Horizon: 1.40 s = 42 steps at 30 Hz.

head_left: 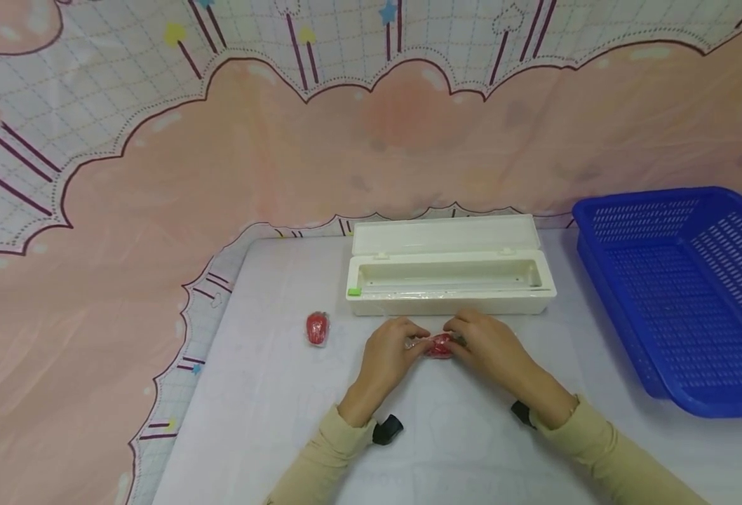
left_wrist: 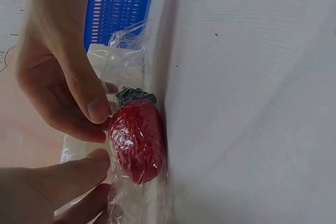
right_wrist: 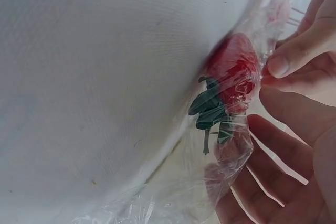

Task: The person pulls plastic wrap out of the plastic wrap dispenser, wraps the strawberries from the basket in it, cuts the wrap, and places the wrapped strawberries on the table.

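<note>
Both hands, left and right, pinch film-wrapped strawberry before wrap dispenser; green stem visible only in right wrist view; second strawberry only in head view.

Strawberries: two, both red and wrapped in clear film; one strawberry lies between the hands, the other strawberry lies apart to the left.
Hands: two, the left hand and the right hand, each with fingers on the film of the near strawberry.
Dispenser boxes: one white dispenser box, lid open, at the far side of the table.
Baskets: one blue basket, at the right.
Tables: one.
Backdrop cloths: one patterned cloth.
</note>
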Available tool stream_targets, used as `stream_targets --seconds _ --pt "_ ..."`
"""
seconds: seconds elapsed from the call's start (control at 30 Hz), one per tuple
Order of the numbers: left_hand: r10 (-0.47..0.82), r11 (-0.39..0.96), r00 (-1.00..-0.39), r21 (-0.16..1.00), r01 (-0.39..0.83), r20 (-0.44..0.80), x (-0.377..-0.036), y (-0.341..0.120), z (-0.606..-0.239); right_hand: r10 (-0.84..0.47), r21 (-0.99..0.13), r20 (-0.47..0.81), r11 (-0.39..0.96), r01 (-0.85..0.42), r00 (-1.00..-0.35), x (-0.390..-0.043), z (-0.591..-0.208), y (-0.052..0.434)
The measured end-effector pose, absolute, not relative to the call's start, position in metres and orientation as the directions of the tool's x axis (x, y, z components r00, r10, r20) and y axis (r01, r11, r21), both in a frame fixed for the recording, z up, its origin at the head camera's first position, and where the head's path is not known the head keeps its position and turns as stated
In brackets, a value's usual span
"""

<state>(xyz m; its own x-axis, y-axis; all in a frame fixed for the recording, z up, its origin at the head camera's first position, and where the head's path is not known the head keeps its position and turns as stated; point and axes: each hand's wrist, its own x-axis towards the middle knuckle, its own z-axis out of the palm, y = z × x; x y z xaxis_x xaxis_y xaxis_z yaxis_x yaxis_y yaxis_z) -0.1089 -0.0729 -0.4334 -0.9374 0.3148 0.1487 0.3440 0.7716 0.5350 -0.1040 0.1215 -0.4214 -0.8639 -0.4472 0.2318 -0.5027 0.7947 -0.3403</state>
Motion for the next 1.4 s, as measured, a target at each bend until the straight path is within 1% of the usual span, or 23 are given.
stream_targets --seconds 0.2,0.33,0.5,0.8,1.0,1.17,1.3,1.4 --pt "0.305 0.755 -0.94 0.562 0.338 0.156 -0.106 -0.082 -0.434 -0.457 -0.336 0.242 0.789 -0.515 -0.856 -0.103 -0.42 0.12" --pt "0.285 0.735 -0.938 0.583 0.347 0.198 -0.106 -0.09 -0.431 -0.465 -0.349 0.269 0.769 -0.536 -0.843 -0.103 -0.416 0.117" --pt "0.212 0.707 -0.939 0.621 0.339 0.272 -0.108 -0.11 -0.427 -0.483 -0.354 0.31 0.741 -0.571 -0.819 -0.107 -0.411 0.109" --pt "0.106 0.666 -0.926 0.666 0.336 0.361 -0.124 -0.147 -0.423 -0.509 -0.358 0.305 0.722 -0.592 -0.805 -0.116 -0.405 0.088" --pt "0.039 0.668 -0.921 0.675 0.313 0.388 -0.134 -0.162 -0.417 -0.531 -0.369 0.317 0.694 -0.618 -0.786 -0.122 -0.399 0.069" --pt "0.013 0.651 -0.926 0.7 0.295 0.378 -0.144 -0.17 -0.413 -0.498 -0.402 0.316 0.701 -0.589 -0.808 -0.128 -0.394 0.049" --pt "0.055 0.659 -0.929 0.686 0.309 0.366 -0.15 -0.172 -0.412 -0.446 -0.422 0.269 0.743 -0.52 -0.854 -0.134 -0.397 0.031" --pt "0.093 0.664 -0.933 0.676 0.319 0.348 -0.153 -0.172 -0.413 -0.383 -0.396 0.246 0.799 -0.453 -0.89 -0.139 -0.404 0.02"
